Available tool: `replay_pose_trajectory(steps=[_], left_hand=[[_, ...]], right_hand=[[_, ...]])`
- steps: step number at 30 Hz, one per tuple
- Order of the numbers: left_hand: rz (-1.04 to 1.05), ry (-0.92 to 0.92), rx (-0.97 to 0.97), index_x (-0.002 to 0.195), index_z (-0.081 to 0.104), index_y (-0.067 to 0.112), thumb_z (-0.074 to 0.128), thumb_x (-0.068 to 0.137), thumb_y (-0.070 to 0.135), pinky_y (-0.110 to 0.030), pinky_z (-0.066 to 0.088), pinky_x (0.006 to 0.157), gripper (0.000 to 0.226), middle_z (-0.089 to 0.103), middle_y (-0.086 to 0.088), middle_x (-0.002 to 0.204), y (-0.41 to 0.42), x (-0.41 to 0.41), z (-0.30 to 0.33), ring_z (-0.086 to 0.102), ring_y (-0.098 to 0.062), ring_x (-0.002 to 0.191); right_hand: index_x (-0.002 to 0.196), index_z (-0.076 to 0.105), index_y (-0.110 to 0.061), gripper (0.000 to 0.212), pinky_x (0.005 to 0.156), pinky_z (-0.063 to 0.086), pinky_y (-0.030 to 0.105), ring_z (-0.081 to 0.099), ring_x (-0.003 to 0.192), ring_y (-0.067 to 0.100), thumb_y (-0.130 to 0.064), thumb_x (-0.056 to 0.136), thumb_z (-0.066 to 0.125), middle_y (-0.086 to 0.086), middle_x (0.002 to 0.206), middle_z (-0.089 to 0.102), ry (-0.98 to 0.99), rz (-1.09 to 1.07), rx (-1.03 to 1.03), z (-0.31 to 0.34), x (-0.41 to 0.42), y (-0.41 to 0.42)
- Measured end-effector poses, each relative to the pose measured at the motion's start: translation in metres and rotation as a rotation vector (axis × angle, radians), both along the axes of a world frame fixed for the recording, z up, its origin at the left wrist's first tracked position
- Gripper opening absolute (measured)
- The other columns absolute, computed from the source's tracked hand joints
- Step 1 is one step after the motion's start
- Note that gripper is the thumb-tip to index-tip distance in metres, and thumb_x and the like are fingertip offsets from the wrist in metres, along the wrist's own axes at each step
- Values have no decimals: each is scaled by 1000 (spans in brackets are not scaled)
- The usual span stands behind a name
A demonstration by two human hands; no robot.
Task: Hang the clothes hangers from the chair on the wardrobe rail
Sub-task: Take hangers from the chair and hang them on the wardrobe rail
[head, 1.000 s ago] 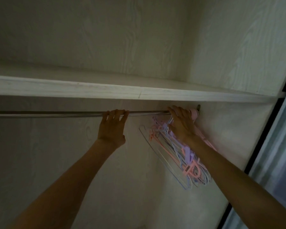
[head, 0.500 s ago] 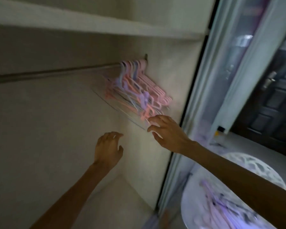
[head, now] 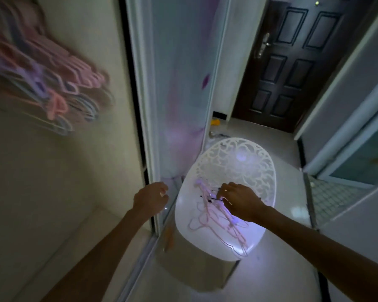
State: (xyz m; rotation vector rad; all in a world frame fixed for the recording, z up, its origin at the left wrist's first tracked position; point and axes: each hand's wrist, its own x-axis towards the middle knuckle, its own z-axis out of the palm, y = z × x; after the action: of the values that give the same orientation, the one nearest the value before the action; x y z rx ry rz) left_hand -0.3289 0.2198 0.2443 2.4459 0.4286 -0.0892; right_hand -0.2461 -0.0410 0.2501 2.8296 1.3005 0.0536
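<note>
A white chair [head: 238, 162] with a lacy cut-out back stands on the floor just outside the wardrobe. Several pink and lilac hangers [head: 214, 216] lie tangled on its seat. My right hand [head: 240, 201] is over them, fingers bent down onto the pile by a dark clip; whether it grips one is hidden. My left hand [head: 151, 199] hovers beside the wardrobe's door frame with loosely curled fingers and holds nothing. A blurred bunch of pink, lilac and pale blue hung hangers [head: 52, 83] shows at the upper left inside the wardrobe. The rail is out of view.
The wardrobe's sliding door [head: 183, 83] stands just left of the chair. A dark panelled door [head: 292, 62] closes the corridor beyond. A small yellow object [head: 215, 122] lies on the floor behind the chair. A glass door [head: 358, 153] is on the right.
Both hands left the rail and came down. The view swung from the rail to the chair. My right hand now reaches onto the hangers on the seat.
</note>
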Motion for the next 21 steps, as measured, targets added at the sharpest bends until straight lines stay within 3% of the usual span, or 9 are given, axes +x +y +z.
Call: replay_pose_trajectory(steps=[3, 6, 12, 14, 16, 18, 21], left_hand=[[-61, 87, -40, 118, 61, 20, 57, 88, 21, -26, 45, 92, 30, 62, 0, 122, -61, 28, -30, 59, -20, 111], [-45, 163, -101, 113, 63, 19, 57, 87, 19, -25, 45, 88, 27, 64, -1, 118, -103, 47, -59, 60, -21, 108], [18, 311, -218, 112, 66, 14, 58, 86, 15, -27, 43, 97, 27, 60, -7, 124, -139, 77, -119, 56, -25, 115], [57, 368, -317, 113, 66, 4, 56, 87, 8, -28, 43, 97, 27, 60, -13, 125, -137, 97, -144, 56, -26, 116], [181, 407, -459, 99, 68, -2, 54, 89, 1, -24, 48, 78, 17, 65, -16, 109, -131, 122, -169, 64, -23, 99], [341, 486, -589, 77, 61, 4, 53, 91, 4, -18, 43, 56, 17, 62, -8, 83, -126, 145, -185, 64, -15, 68], [463, 532, -691, 68, 53, 12, 53, 92, 7, -21, 32, 56, 24, 52, -3, 72, -121, 190, -224, 49, -12, 61]], right_hand=[[115, 61, -21, 30, 87, 42, 32, 53, 114, 23, -15, 92, 43, 2, 121, 58, 114, -179, -57, -27, 22, -59], [120, 55, -23, 32, 92, 39, 30, 48, 123, 21, -16, 91, 44, 0, 130, 53, 209, -277, -89, -56, 43, -101], [124, 50, -20, 32, 90, 40, 32, 48, 120, 24, -18, 93, 43, 4, 128, 51, 350, -347, -236, -119, 76, -137], [124, 51, -20, 32, 88, 40, 31, 49, 118, 24, -18, 93, 43, 4, 126, 52, 388, -350, -251, -139, 91, -138], [124, 51, -20, 33, 89, 40, 30, 49, 117, 23, -17, 92, 43, 4, 125, 52, 432, -352, -262, -162, 109, -137], [125, 50, -20, 34, 88, 40, 30, 49, 117, 23, -16, 92, 43, 4, 125, 52, 472, -347, -283, -182, 128, -134], [124, 49, -19, 33, 89, 41, 32, 49, 117, 25, -18, 93, 43, 5, 125, 52, 513, -392, -298, -216, 164, -132]])
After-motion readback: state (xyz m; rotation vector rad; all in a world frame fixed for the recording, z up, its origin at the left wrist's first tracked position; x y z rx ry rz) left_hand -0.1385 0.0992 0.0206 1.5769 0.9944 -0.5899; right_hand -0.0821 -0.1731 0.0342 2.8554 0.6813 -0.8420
